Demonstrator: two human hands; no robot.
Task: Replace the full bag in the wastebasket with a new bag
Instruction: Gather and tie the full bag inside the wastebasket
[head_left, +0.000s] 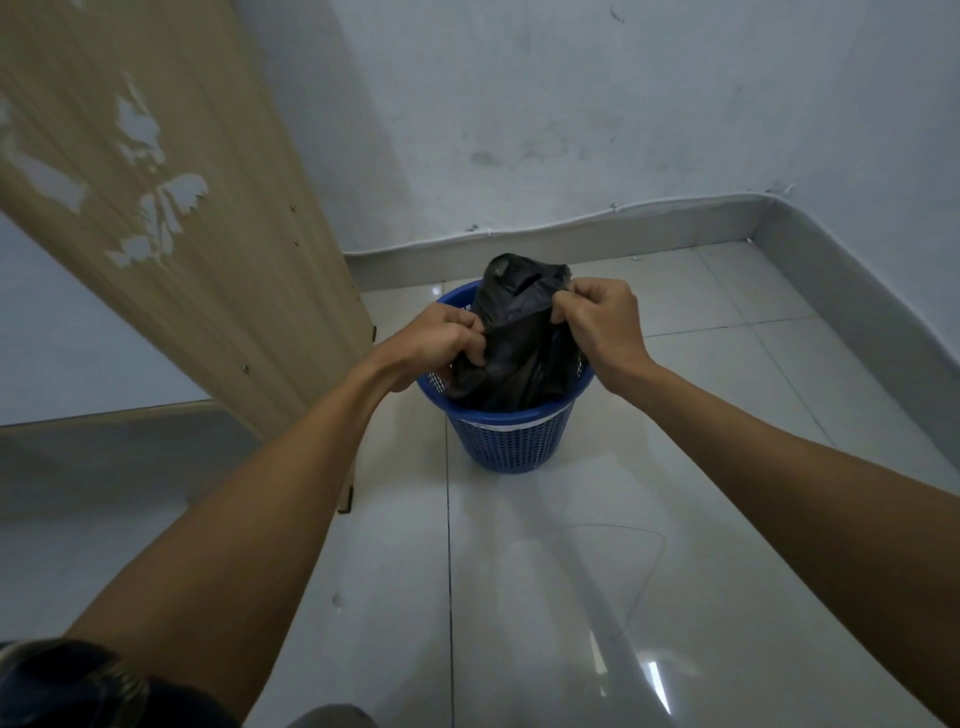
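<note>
The black bag (511, 332) sits in the blue wastebasket (511, 441) on the floor. The left hand (441, 340) and right hand (605, 319) pinch its top, fingers curled tight. It looks soft, thin and slippery, maybe light. Hold the bunched top.
</note>
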